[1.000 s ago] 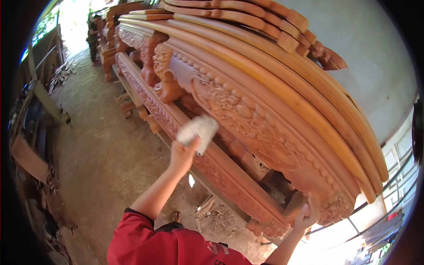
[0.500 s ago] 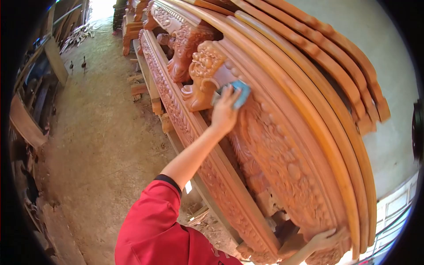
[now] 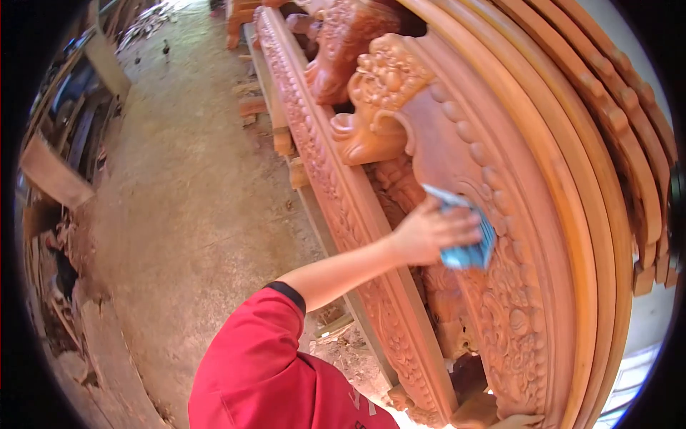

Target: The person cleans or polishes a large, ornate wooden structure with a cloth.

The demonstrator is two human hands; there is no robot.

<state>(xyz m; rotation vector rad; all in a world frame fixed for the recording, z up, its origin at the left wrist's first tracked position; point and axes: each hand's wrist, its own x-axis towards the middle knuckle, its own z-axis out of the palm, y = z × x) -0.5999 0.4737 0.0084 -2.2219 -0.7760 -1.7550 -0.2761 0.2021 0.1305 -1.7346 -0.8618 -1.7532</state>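
My left hand is closed on a blue folded sheet, held against a carved reddish wooden panel near its beaded border. Whether the sheet is cloth or paper is unclear. At the bottom edge, my right hand lies on the panel's lower end, fingers extended, partly cut off by the frame. A carved lion-like head with a curled foot stands out at the panel's upper end.
A long carved rail runs beside the panel. Curved wooden pieces are layered on the right. On the left are a concrete floor, boards and scrap wood. Small birds stand farther off.
My left hand has moved down and right along the panel with the blue sheet. The view has shifted, and less of my right hand shows at the bottom.
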